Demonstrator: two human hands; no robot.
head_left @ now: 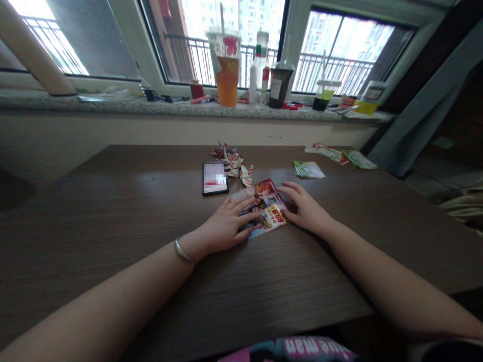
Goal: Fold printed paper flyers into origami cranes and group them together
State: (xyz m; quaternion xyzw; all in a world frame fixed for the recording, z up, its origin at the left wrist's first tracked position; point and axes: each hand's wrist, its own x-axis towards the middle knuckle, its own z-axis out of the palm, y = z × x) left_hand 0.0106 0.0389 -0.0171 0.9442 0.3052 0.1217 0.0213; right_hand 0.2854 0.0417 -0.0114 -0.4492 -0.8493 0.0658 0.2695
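Observation:
A printed paper flyer [267, 195] with food pictures and a large "89.9" lies flat and slanted on the table. My left hand [225, 223], with a silver bangle [182, 250] on its wrist, rests across the flyer's left part, fingers stretched out and spread. At the flyer's right edge, my right hand [306, 208] is curved, its thumb and fingers apart and touching the edge. Just beyond the flyer is a cluster of folded paper figures [236, 162], and a phone [215, 178] with its screen lit lies to their left.
A small stack of printed slips [308, 170] lies at the right, with more leaflets [358, 158] behind it. On the stone windowsill [166, 106] stand a tall cup of orange drink [227, 80], glass bottles [258, 70], a dark drink cup [279, 86] and other small items.

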